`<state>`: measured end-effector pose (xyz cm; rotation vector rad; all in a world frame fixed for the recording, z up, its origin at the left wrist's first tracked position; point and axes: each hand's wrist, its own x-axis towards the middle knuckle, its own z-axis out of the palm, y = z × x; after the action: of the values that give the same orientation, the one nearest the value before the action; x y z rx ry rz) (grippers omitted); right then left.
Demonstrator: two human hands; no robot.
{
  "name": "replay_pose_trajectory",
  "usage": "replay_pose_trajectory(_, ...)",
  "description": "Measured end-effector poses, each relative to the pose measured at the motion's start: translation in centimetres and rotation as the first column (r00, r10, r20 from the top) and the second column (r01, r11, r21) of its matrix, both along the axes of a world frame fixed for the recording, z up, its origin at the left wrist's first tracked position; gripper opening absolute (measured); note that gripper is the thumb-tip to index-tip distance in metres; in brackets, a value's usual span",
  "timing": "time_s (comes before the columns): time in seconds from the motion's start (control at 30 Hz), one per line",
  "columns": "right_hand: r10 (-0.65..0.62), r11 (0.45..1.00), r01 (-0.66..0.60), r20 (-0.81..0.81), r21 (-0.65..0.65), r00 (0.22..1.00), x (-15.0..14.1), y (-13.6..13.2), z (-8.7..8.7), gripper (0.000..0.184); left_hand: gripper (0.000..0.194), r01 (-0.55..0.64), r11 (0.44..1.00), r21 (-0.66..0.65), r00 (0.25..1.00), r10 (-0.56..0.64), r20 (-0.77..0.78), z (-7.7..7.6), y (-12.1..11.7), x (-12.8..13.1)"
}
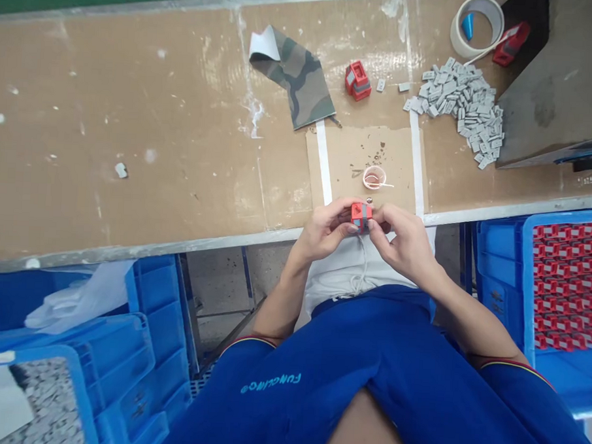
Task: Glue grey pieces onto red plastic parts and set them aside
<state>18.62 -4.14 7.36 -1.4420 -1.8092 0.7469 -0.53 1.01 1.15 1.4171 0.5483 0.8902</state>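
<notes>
Hands [325,228] pinching red/gray plastic pc [361,217] w/ fingertips, forearms angled in.

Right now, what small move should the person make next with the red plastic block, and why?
Probably turn the red plastic block to inspect its grey insert, since the left hand and right hand both grip it, with the insert facing up.

red plastic cube [360,211] | grey strip [361,221] across front face | held up | partly covered
</notes>
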Motion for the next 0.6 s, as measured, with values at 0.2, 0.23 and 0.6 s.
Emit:
replay_pose_trajectory(0.2,0.052,0.998,-0.051,0.032,-0.029,0.998,0.6,-0.3,0.7,0.012,0.04,0.031,0.999,-0.01,0.998,-0.03,0.063,0.3,-0.2,0.2)
replay_pose_trajectory(0.23,0.05,0.998,-0.049,0.036,-0.031,0.998,0.6,-0.3,0.8,0.012,0.041,0.033,0.999,-0.012,0.998,-0.032,0.059,0.4,-0.2,0.1)
replay_pose_trajectory(0.6,0.094,0.992,-0.093,0.009,-0.09,0.996,-0.1,0.2,1.5,0.022,0.044,0.031,1.0,0.003,0.998,-0.031,0.063,0.2,-0.4,-0.5)
